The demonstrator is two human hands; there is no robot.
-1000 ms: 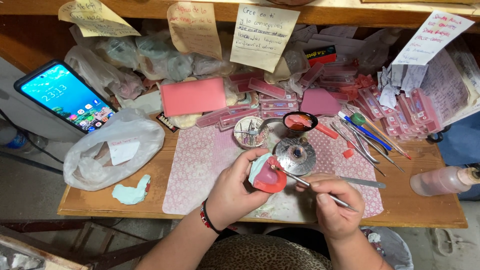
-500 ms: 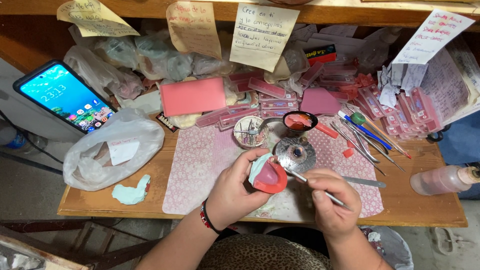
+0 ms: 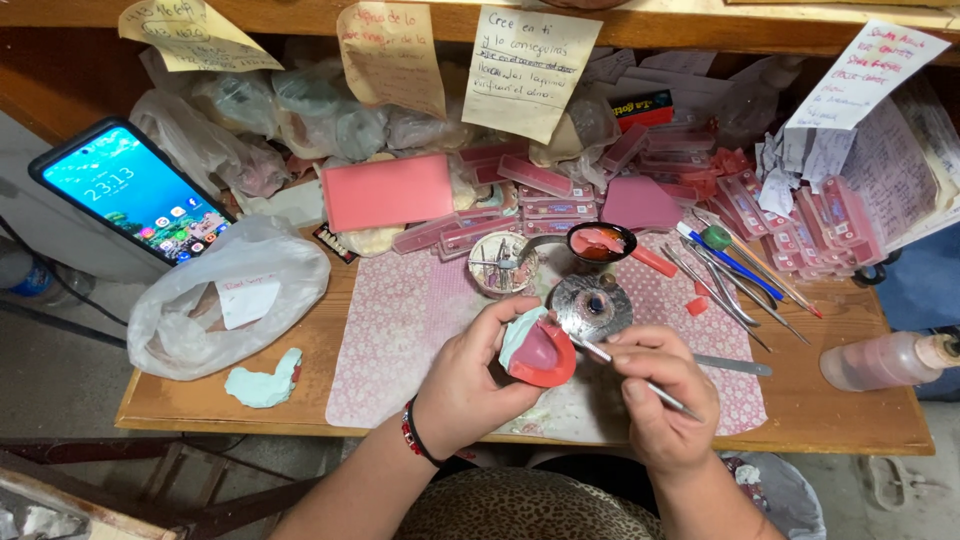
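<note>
Head view: cream paper notes [image 3: 527,68] hang above pink boxes [image 3: 540,195].

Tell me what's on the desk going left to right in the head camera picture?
Phone → white plastic bag → pale green cast → left hand holding a red and green mould → right hand with a thin metal tool → pink bottle.

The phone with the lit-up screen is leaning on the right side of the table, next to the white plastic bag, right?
Not quite. The phone is on the left side of the table, not the right. It does lean next to the white plastic bag with its screen lit, as the head view shows.
</note>
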